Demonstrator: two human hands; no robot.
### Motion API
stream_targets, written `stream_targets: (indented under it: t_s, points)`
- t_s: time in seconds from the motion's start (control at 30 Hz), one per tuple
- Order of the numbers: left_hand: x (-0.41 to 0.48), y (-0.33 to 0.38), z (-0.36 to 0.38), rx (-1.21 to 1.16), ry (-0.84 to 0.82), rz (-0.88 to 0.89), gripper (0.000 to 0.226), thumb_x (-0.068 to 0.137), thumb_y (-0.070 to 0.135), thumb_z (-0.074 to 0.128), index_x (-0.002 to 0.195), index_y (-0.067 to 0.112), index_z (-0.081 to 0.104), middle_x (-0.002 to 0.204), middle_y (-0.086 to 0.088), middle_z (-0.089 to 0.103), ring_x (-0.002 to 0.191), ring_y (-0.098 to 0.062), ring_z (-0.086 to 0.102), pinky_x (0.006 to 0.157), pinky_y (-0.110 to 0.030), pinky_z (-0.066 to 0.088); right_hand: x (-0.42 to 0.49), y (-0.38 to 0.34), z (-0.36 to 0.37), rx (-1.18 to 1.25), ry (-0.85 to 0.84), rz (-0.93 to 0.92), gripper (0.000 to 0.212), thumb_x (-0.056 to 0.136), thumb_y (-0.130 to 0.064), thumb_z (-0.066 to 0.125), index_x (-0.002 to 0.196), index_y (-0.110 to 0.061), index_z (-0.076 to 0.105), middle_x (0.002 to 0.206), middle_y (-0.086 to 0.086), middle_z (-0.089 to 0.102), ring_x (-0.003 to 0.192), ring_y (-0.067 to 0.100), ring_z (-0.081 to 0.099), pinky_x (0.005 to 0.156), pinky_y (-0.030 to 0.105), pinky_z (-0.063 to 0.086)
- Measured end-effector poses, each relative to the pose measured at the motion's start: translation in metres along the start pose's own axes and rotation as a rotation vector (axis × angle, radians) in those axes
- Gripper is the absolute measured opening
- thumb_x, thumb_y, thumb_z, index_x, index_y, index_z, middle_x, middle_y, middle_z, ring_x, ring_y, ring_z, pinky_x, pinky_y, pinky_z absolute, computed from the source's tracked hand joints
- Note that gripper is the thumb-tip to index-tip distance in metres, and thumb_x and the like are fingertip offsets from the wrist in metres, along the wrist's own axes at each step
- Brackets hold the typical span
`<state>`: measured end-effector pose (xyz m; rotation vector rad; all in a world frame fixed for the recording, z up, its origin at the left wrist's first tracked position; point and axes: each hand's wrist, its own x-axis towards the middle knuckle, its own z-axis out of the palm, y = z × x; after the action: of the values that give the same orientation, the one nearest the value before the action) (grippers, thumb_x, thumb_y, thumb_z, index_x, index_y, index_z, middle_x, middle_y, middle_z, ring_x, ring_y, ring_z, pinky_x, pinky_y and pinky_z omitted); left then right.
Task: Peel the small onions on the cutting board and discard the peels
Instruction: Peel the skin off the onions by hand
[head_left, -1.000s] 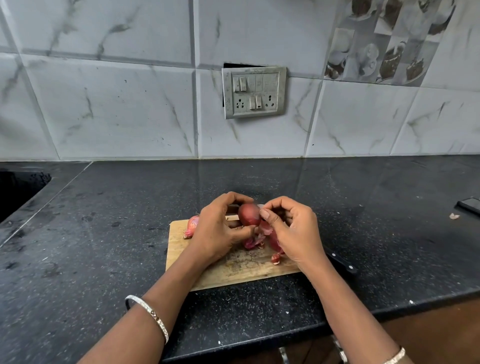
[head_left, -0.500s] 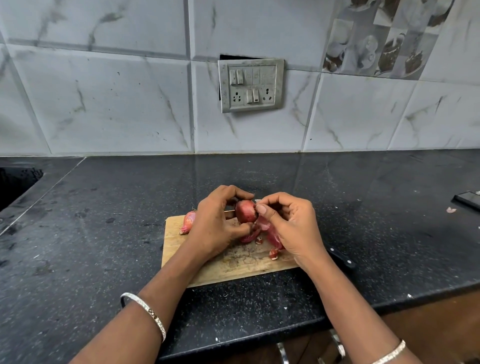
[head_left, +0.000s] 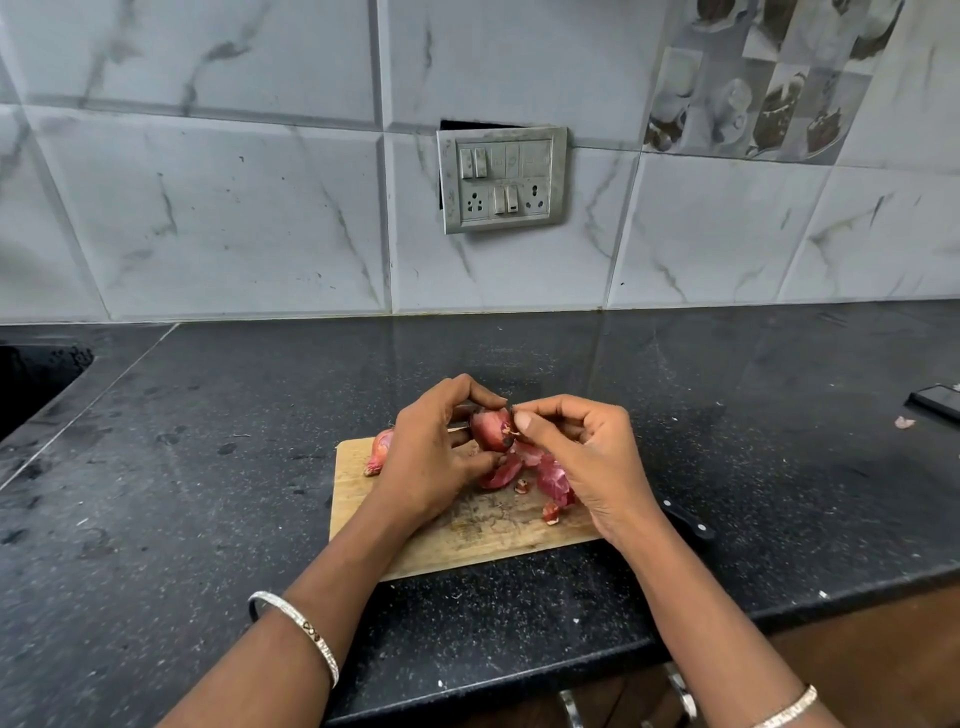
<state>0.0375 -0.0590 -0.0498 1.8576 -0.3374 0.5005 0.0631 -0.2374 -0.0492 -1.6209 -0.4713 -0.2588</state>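
Note:
A small red onion (head_left: 491, 429) is held above the wooden cutting board (head_left: 467, 535). My left hand (head_left: 434, 457) grips it from the left, fingers curled round it. My right hand (head_left: 582, 457) pinches at the onion's right end with thumb and forefinger. Loose pink peels (head_left: 551, 480) and small cut ends lie on the board under the hands. Another unpeeled onion (head_left: 379, 451) lies at the board's far left corner, partly hidden by my left hand.
A black-handled knife (head_left: 688, 522) lies right of the board, mostly behind my right wrist. The black counter (head_left: 208, 493) ends in a front edge below. A sink opening (head_left: 31, 384) is at far left, a dark flat object (head_left: 937, 401) at far right.
The onion has been turned in my left hand so its root end faces me. My right thumb and forefinger have shifted onto that end. The camera moved slightly.

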Motion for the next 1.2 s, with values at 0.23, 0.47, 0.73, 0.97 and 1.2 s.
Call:
stream_targets:
  t_s: [0.23,0.47,0.73,0.97,1.2]
  points:
    - [-0.0005,0.0007,-0.0016,0.042,0.017,0.050,0.053,0.066,-0.009,0.085,0.093,0.031,0.064,0.106,0.006,0.066,0.101,-0.007,0.065,0.086,-0.033,0.061,0.0024,0.0064,0.0001,-0.089,0.008,-0.032,0.015,0.080,-0.011,0.084,0.094,-0.015,0.083,0.092,-0.002,0.080,0.096,0.014,0.075,0.093,0.046,0.058]
    - [-0.0005,-0.0003,-0.0020,0.055,-0.003,0.058,0.048,0.068,-0.006,0.087,0.093,0.029,0.064,0.107,0.007,0.066,0.100,-0.006,0.065,0.084,-0.024,0.060,0.0015,0.0055,0.0011,-0.192,0.012,-0.091,0.012,0.081,-0.010,0.083,0.090,-0.017,0.083,0.082,-0.006,0.079,0.084,0.013,0.076,0.082,0.042,0.062]
    - [0.0005,-0.0031,-0.0004,0.028,-0.038,0.038,0.048,0.068,-0.006,0.089,0.095,0.026,0.066,0.109,0.007,0.065,0.102,-0.008,0.065,0.082,-0.020,0.057,0.0001,0.0026,0.0030,-0.252,0.041,-0.113,0.014,0.080,-0.005,0.080,0.080,-0.019,0.082,0.073,-0.008,0.077,0.071,0.012,0.074,0.070,0.037,0.063]
    - [0.0022,-0.0044,0.0019,-0.076,-0.062,-0.010,0.049,0.070,-0.007,0.087,0.099,0.024,0.062,0.112,0.003,0.065,0.106,-0.014,0.068,0.086,-0.028,0.060,0.0011,0.0022,0.0037,-0.269,0.075,-0.109,0.011,0.082,-0.004,0.078,0.081,-0.014,0.079,0.073,-0.006,0.076,0.069,0.011,0.074,0.069,0.027,0.061]
    - [0.0040,-0.0074,0.0007,-0.001,-0.048,0.024,0.061,0.074,-0.010,0.081,0.107,0.036,0.058,0.120,0.008,0.060,0.110,-0.013,0.067,0.089,-0.034,0.061,-0.0003,-0.0024,0.0016,-0.236,0.108,-0.101,0.008,0.084,-0.008,0.078,0.082,-0.015,0.079,0.074,-0.006,0.076,0.069,0.009,0.073,0.066,0.019,0.056]
